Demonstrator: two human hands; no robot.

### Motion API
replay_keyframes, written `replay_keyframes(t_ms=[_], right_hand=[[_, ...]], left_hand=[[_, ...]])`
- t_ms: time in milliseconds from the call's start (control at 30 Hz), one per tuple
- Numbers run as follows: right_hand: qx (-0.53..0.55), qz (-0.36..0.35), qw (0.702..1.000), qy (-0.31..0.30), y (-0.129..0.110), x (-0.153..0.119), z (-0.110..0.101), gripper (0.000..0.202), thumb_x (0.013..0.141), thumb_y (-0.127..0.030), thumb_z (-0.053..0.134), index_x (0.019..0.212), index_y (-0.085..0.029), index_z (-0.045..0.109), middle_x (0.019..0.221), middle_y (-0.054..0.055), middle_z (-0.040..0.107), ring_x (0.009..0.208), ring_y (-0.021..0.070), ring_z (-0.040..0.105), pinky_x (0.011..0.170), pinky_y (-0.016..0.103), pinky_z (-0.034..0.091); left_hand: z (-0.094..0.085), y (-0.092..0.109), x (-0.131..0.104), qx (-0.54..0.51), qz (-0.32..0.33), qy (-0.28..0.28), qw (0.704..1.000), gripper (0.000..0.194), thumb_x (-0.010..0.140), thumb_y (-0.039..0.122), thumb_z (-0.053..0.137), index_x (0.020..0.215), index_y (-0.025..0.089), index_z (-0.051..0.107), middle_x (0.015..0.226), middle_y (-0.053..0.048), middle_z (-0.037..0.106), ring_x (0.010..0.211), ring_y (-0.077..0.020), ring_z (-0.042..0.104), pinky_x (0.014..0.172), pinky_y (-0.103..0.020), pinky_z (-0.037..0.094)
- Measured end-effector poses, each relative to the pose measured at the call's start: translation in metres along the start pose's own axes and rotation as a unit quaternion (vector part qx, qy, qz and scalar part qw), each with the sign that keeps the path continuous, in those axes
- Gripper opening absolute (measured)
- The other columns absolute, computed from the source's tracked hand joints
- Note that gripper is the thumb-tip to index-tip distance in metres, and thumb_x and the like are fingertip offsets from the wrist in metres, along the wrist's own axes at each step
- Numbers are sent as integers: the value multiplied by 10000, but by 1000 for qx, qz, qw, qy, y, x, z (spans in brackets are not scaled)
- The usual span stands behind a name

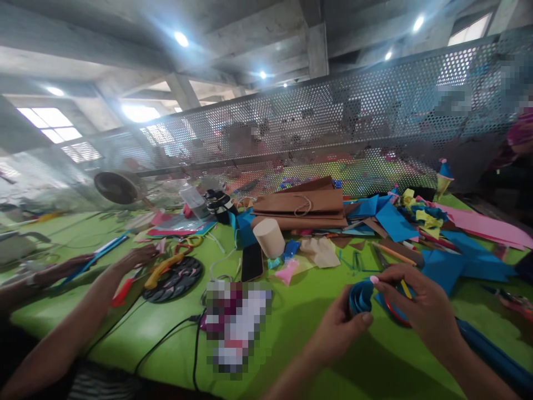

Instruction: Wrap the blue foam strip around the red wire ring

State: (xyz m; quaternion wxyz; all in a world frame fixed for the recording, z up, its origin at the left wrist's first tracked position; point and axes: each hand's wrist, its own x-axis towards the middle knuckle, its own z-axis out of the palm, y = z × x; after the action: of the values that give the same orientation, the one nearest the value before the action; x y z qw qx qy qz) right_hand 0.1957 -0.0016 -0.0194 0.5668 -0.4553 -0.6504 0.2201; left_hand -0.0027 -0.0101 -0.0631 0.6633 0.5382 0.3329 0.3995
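Observation:
Over the green table, my left hand (pixel 339 328) is closed round a coiled blue paper piece (pixel 361 296), its thumb along the near side. My right hand (pixel 410 294) pinches a small pink piece (pixel 374 280) at the upper right edge of the blue coil. Behind and partly below my right hand lie scissors with a red handle (pixel 393 314), partly hidden by the fingers. An orange pencil-like stick (pixel 397 253) rests beyond that hand.
Another person's arms (pixel 79 316) reach in at the left near a black round mat (pixel 177 280). Brown paper (pixel 297 204), a cream roll (pixel 268 238), a phone (pixel 252 263), blue sheets (pixel 443 261) and cables lie about. A perforated screen (pixel 250 144) stands behind.

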Motion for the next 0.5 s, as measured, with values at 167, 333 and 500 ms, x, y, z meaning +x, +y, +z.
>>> replay_keyframes(t_ms=[167, 333, 500], right_hand=[[-52, -78, 996, -7, 5, -2, -2, 87, 942, -385, 763, 955, -309, 803, 911, 36, 807, 833, 253, 746, 741, 363, 575], [-87, -84, 992, -24, 5, -2, -6, 189, 979, -379, 714, 1148, -342, 789, 1063, 34, 824, 989, 271, 766, 832, 377, 587], [-28, 39, 998, -38, 3, -1, -6, 278, 982, -521, 669, 1026, -275, 792, 1033, 65, 803, 968, 267, 741, 809, 341, 573]], left_hand=[[-1, 1, -1, 3, 3, 1, 1000, 741, 791, 650, 842, 1323, 175, 641, 1083, -52, 597, 937, -170, 487, 889, -300, 418], [0, 2, -1, 3, 10, 9, 1000, 757, 803, 649, 829, 1354, 173, 618, 1160, -75, 619, 989, -195, 522, 946, -337, 439], [2, 1, 1, 49, 41, 19, 998, 655, 844, 586, 799, 1298, 154, 610, 1159, -98, 643, 1052, -240, 554, 970, -359, 450]])
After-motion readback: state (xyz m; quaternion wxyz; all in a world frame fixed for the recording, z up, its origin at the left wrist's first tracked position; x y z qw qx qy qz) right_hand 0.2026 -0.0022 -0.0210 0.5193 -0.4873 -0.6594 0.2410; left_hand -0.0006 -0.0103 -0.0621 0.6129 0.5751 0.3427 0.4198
